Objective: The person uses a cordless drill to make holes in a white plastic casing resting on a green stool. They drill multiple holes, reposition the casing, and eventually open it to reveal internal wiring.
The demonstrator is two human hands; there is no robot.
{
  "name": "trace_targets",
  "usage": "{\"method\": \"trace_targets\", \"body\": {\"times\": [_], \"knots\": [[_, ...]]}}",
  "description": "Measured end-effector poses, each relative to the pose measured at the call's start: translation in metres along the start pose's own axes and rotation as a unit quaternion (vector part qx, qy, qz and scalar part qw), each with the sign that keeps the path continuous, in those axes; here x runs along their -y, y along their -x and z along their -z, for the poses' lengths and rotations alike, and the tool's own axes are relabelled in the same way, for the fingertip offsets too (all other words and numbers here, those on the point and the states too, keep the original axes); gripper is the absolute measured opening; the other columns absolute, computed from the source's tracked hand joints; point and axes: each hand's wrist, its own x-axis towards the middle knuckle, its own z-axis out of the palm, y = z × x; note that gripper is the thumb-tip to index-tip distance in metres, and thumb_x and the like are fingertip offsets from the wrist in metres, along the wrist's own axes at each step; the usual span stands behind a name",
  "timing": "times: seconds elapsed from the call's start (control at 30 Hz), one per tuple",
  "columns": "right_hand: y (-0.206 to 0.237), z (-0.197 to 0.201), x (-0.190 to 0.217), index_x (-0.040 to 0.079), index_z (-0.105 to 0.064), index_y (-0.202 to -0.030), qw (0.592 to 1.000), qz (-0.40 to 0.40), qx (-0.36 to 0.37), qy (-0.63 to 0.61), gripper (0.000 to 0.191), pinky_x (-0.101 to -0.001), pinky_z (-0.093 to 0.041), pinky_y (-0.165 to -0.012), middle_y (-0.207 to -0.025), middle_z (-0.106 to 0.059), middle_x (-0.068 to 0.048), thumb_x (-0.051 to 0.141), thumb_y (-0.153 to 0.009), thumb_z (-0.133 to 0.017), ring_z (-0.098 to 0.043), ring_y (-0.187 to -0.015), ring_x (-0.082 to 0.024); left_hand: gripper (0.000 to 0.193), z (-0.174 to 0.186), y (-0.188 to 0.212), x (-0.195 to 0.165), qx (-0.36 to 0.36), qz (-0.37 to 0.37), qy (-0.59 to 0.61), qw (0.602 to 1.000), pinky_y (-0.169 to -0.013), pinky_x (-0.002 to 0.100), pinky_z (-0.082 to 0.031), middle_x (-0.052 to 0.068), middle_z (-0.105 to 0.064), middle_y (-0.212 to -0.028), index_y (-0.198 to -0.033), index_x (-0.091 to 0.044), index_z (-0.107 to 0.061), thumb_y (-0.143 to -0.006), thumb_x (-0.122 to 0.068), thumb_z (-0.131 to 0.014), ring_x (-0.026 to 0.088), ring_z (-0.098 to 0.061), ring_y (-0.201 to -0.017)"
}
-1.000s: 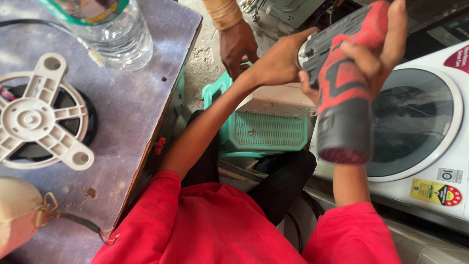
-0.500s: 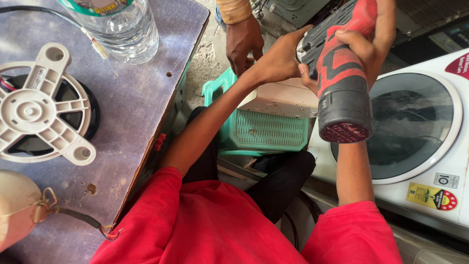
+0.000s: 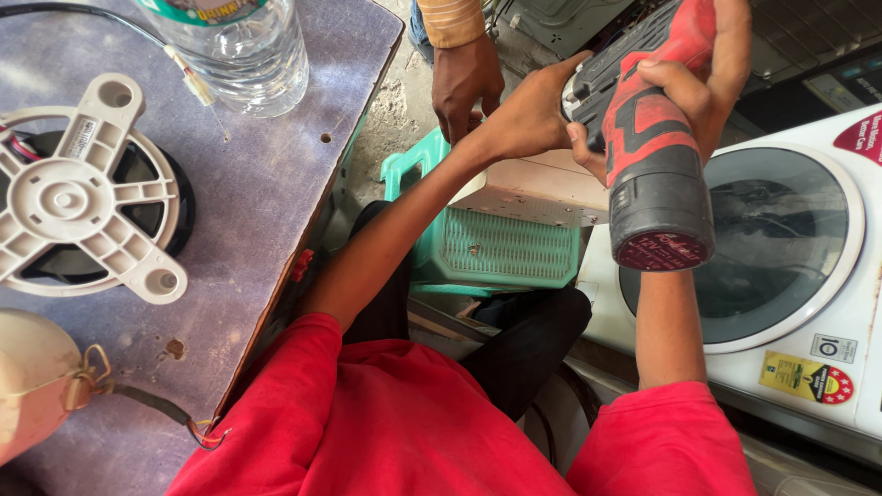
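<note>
Cordless drill (image 3: 648,138), red and black, is being held up over the white washing machine (image 3: 781,276): right hand (image 3: 703,78) is clenching its grip, left hand (image 3: 533,115) is clasping its front; another person's hand (image 3: 464,83) is hanging nearby.

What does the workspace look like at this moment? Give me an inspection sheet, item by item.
Surface: worn purple-grey tabletop on the left, chipped in places.
Job's things: red and black cordless drill held above a white washing machine with a round glass lid.
Clutter: clear water bottle; white three-armed motor part; green plastic stool.
Grippers: right hand grips the drill's handle; left hand steadies its front.
Cables: thin wire by the bottle; cord near the table's edge.
Surroundings: another person's hand close by; concrete floor.
</note>
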Motion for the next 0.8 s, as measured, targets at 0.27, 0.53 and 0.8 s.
{"method": "trace_targets", "body": {"times": [0.27, 0.53, 0.8], "knots": [[-0.006, -0.001, -0.007, 0.012, -0.053, -0.133, 1.000, 0.002, 0.012, -0.015, 0.066, -0.0472, -0.044, -0.116, -0.159, -0.035, -0.011, 0.034, -0.084, -0.092, -0.042, -0.148, -0.033, 0.092, -0.003, 0.008, -0.007, -0.049, 0.010, 0.015, 0.999, -0.092, 0.038, -0.057, 0.033, -0.069, -0.114, -0.146, 0.012, -0.038, -0.065, -0.004, -0.078, 0.041, -0.073, -0.107], [-0.014, 0.000, -0.008, 0.012, -0.055, -0.131, 0.999, 0.006, 0.025, -0.026, 0.065, -0.0492, -0.044, -0.116, -0.159, -0.034, -0.012, 0.032, -0.082, -0.093, -0.041, -0.148, -0.035, 0.091, -0.004, 0.012, -0.027, -0.116, 0.019, -0.007, 0.993, -0.086, 0.041, -0.056, 0.030, -0.072, -0.102, -0.143, 0.009, -0.042, -0.064, -0.008, -0.085, 0.041, -0.073, -0.098], [0.000, -0.001, 0.015, 0.012, -0.057, -0.128, 1.000, 0.013, 0.018, -0.019, 0.064, -0.0511, -0.043, -0.117, -0.159, -0.033, -0.013, 0.030, -0.080, -0.095, -0.040, -0.149, -0.037, 0.096, 0.010, 0.028, -0.029, -0.060, -0.018, 0.042, 0.997, -0.088, 0.037, -0.059, 0.022, -0.076, -0.107, -0.146, 0.007, -0.037, -0.074, -0.019, -0.094, 0.030, -0.079, -0.100]]}}
